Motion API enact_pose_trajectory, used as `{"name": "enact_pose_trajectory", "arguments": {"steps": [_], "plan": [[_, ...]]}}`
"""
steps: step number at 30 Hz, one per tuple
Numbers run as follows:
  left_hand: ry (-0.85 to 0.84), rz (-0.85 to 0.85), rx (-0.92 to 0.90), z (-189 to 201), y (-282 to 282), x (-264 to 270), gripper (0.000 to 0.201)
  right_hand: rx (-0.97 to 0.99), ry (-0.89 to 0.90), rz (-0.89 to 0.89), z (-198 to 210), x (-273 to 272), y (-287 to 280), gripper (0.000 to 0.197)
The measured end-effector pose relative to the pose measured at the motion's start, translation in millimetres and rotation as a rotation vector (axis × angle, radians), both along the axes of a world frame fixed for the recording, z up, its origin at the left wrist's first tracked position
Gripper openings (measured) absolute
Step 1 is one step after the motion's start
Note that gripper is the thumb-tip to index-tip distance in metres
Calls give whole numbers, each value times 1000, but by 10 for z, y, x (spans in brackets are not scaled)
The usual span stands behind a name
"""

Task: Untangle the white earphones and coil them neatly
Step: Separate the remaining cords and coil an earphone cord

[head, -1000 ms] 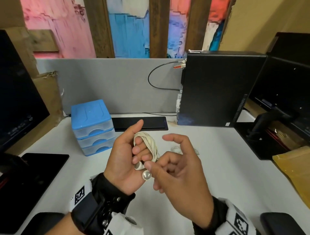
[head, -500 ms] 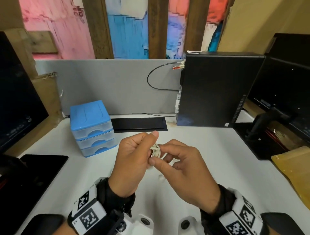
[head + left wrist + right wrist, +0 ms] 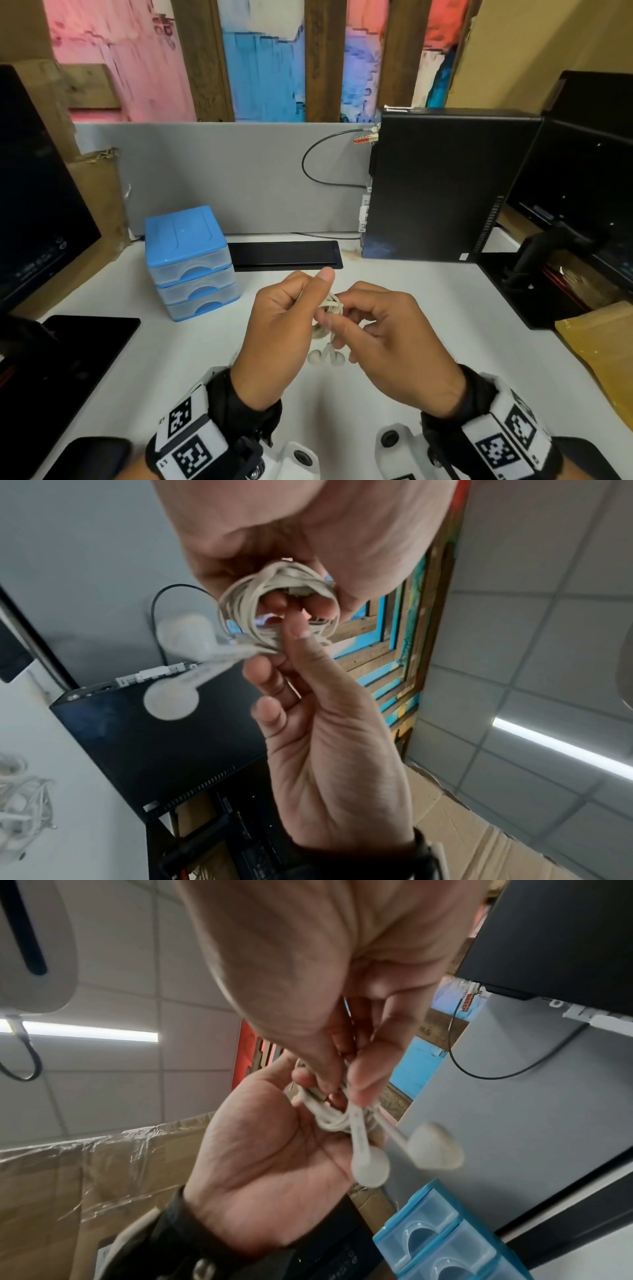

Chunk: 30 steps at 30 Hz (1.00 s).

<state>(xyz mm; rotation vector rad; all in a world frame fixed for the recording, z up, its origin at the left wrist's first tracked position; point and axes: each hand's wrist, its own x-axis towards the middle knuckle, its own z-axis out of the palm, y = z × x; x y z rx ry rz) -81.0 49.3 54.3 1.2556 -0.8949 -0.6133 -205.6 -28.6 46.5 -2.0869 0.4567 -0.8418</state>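
The white earphones are wound into a small coil held between both hands above the white desk. My left hand grips the coil from the left with thumb and curled fingers. My right hand pinches its right side. In the left wrist view the right index finger pokes into the middle of the coil. Both earbuds dangle under the hands on short stems, blurred in the right wrist view. The plug end is hidden.
A blue drawer unit stands left of the hands, a black computer tower at the back right, a black flat panel behind. A dark tablet lies at left. Another bundle of white earphones lies on the desk.
The coil was wrapped round my left fingers with the right hand open beside it. It is off those fingers now, both hands pinch it, and the earbuds have dropped below.
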Motion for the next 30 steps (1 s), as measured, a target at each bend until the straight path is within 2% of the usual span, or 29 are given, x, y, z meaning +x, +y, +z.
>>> {"name": "enact_pose_trajectory", "arguments": {"steps": [3,5,9,11,14,20,24,27,30], "plan": [[116,-29,67,-24,-33,57,47,157,5,50,48,-23,-70,13],[230,-126,78,-84,-67,86,53,259,-13,72,85,-54,-123,13],[514,-595,209,-217,-84,62,85,379,-87,46,181,-123,-230,15],[653,-712,253,-252,-79,51,80,372,-120,22,210,-163,-278,17],[773,-722,193,-294,-104,66,51,343,-137,10,203,-203,-327,22],[777,-664,82,-339,-134,245,58,366,-171,37,211,-210,-329,32],[636,-712,40,-314,-108,326,59,406,-209,20,215,-181,-310,36],[576,-648,50,-274,-107,312,55,428,-233,-4,208,-153,-269,32],[616,-594,113,-277,-124,262,41,432,-261,-25,178,-117,-225,34]]}}
